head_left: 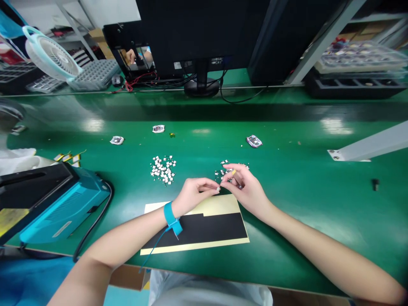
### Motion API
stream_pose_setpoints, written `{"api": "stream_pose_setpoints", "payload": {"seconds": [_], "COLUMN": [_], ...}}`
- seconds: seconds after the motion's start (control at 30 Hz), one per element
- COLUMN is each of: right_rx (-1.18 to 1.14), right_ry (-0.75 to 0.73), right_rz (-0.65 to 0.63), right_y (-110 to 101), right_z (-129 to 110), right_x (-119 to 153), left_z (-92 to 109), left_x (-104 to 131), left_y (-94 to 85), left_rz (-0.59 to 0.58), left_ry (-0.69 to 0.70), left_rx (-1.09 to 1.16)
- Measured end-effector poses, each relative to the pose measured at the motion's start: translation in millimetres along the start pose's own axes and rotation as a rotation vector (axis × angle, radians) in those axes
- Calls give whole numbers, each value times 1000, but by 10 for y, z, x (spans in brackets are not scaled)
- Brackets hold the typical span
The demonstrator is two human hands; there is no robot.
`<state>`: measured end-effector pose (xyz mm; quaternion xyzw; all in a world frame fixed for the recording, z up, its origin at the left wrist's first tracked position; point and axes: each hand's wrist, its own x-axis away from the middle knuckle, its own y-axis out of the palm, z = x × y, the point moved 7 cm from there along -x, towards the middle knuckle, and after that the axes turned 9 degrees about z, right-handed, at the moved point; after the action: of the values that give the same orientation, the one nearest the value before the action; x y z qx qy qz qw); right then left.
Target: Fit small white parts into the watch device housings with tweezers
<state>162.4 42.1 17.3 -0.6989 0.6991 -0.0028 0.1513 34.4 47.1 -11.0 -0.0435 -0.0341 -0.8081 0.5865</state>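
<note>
My left hand (194, 193), with a teal wrist strap (171, 216) on its wrist, pinches a small white part (218, 189) between thumb and fingertips. Close to its right, my right hand (250, 187) has thumb and forefinger pinched together; what lies between those tips is too small to make out. A brownish piece with a yellow end (236, 173) shows among its curled fingers. Behind the right hand lies a pile of small white parts (225, 162), partly hidden. Under my left hand is a cream sheet (223, 205) bearing a black layer (219, 227).
Another pile of small white parts (163, 170) lies left of centre. Oval white-rimmed pieces (254, 141) sit farther back. A teal machine (66, 208) with a black cable stands at left. A grey metal bracket (366, 144) rises at right; a monitor (204, 38) stands behind.
</note>
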Motion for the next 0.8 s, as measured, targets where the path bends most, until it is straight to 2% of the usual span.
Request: {"api": "stream_pose_setpoints", "payload": {"seconds": [0.13,0.23,0.33,0.47,0.8], "right_rx": [-35,-135,-224,-271,-208], "right_ry": [97,182,253,286,331], "right_rz": [67,-18,-88,-123,-189], "right_y": [-25,93,200,235,242], "right_z": [86,116,120,106,84], "right_x": [-12,17,55,66,54], "left_z": [158,269,312,341,404], "left_x": [5,38,63,89,145], "left_y": [-91,-138,-165,-167,-129], "left_rz": [143,228,261,261,255], "left_ry": [253,408,466,512,670], "left_rx": [-176,-216,-210,-231,-343]}}
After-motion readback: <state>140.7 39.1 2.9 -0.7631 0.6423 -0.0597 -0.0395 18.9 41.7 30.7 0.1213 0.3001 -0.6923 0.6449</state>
